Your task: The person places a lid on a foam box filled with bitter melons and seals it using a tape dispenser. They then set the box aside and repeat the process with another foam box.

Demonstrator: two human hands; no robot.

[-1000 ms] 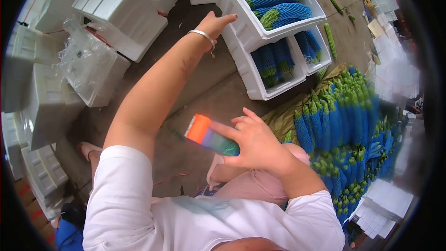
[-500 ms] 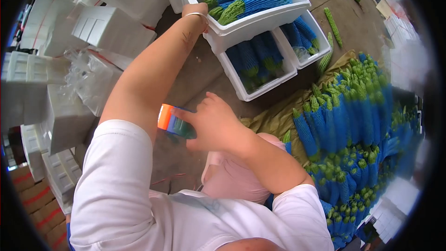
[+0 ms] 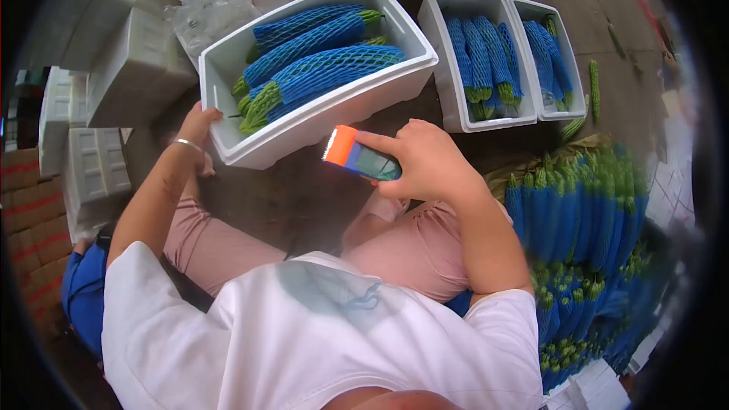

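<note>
My left hand [image 3: 199,127] grips the near left corner of a white foam box [image 3: 319,125], its fingers hooked around the rim. Inside the box lie several green bitter gourds [image 3: 334,68] sleeved in blue foam netting. Closed around an orange and blue tape dispenser [image 3: 361,158], my right hand [image 3: 425,156] is held just below the box's front wall. The dispenser's orange head, with a pale toothed edge, points left. My right palm hides part of its body.
Two more foam boxes [image 3: 486,123] of netted gourds stand at the right. Beyond them, loose gourds [image 3: 594,87] lie on the floor. Netted gourds [image 3: 569,205] are piled to my right. At left are stacked white boxes [image 3: 129,68], a clear plastic bag [image 3: 213,4] and cartons [image 3: 34,228].
The gourd box has come off the other boxes, moving left and closer to me with my left hand on it. The dispenser has moved right and up in my right hand. The view has turned.
</note>
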